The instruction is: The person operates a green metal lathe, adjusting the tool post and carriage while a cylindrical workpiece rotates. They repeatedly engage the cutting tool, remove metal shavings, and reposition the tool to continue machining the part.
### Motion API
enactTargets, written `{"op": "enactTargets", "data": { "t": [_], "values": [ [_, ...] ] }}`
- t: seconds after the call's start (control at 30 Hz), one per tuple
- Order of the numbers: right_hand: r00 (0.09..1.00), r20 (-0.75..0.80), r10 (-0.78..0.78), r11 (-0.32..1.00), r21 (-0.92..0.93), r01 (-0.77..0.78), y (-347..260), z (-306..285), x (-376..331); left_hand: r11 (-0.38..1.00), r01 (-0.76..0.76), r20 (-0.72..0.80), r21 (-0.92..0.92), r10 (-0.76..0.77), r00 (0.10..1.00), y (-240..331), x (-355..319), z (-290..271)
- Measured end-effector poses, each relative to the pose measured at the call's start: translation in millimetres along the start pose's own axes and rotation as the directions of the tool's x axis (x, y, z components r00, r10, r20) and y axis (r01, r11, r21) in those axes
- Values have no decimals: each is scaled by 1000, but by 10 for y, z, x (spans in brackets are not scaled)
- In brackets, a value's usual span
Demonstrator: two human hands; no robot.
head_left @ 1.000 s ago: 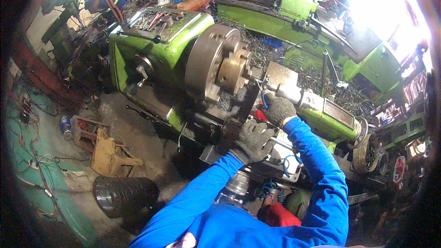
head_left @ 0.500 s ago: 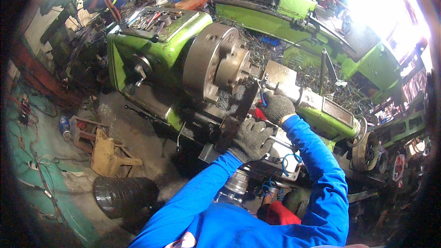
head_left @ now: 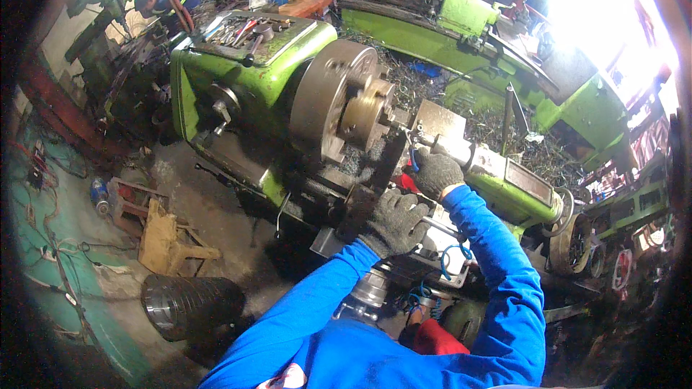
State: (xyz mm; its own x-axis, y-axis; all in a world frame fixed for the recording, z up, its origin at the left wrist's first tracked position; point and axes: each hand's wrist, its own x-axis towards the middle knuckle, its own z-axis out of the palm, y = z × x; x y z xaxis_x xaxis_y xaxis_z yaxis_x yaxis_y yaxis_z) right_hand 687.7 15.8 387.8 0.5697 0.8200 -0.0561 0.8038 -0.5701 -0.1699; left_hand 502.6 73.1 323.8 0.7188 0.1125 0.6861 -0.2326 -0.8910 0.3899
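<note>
Two gloved hands are seen at one green lathe. The left hand is curled beside a metal bar at the lathe's near edge; the right hand is bent near a blue piece; whether either grips anything cannot be told. One metal workpiece is clamped in one chuck. Behind the far edge, shavings are piled. On the dirty floor, one stool and one black drum, contents hidden, are seen.
</note>
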Motion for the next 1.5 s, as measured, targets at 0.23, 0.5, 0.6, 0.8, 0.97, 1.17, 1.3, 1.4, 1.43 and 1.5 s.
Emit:
{"op": "enactTargets", "data": {
  "t": [0.23, 0.5, 0.6, 0.8, 0.97, 1.17, 1.3, 1.4, 1.43, 1.5],
  "values": [
    [996, -77, -45, 999, -16, 44, 18, 108, 49, 1000, 4, -1, -6, -4, 1000, -9, 1, -7],
    [997, -56, -50, 999, -18, 49, 24, 106, 67, 1000, -11, -32, 12, 11, 999, 10, 4, -20],
    [997, -62, -46, 999, 14, 46, -2, 99, 55, 1000, -4, -24, 13, 5, 1000, 18, 6, -35],
    [1000, -17, -1, 1000, 4, 1, -14, 78, 58, 1000, -21, -41, 0, 21, 999, 9, -1, -15],
    [1000, 1, 15, 1000, -6, -15, -27, 63, 36, 1000, 14, 5, -2, -14, 1000, 28, 2, -44],
    [1000, -17, -2, 1000, 24, 2, -65, -5, 10, 1000, 20, -12, 7, -20, 1000, 36, 6, -44],
    [999, -27, -25, 1000, 17, 25, 0, 40, 3, 1000, 3, -28, 1, -3, 1000, 30, 3, -20],
    [999, -38, 8, 1000, -3, -8, 45, 105, 34, 1000, 8, -7, 11, -8, 1000, 21, -8, -8],
    [999, -37, 3, 1000, -4, -3, 34, 79, 12, 1000, 5, -11, 7, -5, 1000, 21, -9, -6],
    [999, -39, 7, 1000, 1, -7, 17, 68, 9, 1000, -3, -18, 4, 3, 1000, 11, -7, -9]
  ]
}}
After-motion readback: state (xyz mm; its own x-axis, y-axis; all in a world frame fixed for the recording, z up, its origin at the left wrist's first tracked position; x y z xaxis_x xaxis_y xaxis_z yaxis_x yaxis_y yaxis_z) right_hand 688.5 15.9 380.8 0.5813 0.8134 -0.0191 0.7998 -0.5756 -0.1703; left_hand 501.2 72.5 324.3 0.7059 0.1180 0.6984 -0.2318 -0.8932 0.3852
